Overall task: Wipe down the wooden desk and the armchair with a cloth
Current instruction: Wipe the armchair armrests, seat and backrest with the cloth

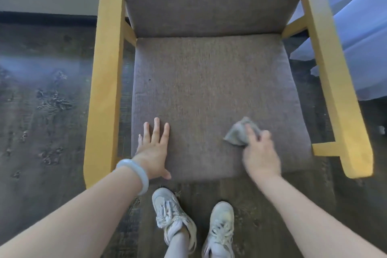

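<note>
The armchair (209,81) stands on a dark wooden floor (46,111), with yellow armrests (106,81) on both sides of its brown seat. White fabric (364,37) is just beside the right armrest; I cannot tell if it is a sheet or a curtain. The left hand (154,148), with a pale bracelet (134,172) on the wrist, rests flat on the seat front, fingers (156,130) straight and released. The right hand (261,155) is blurred; it grasps a grey cloth (238,132) lying on the seat. Two light shoes (171,213) stand before the chair. The top of the backrest is cut off.
</note>
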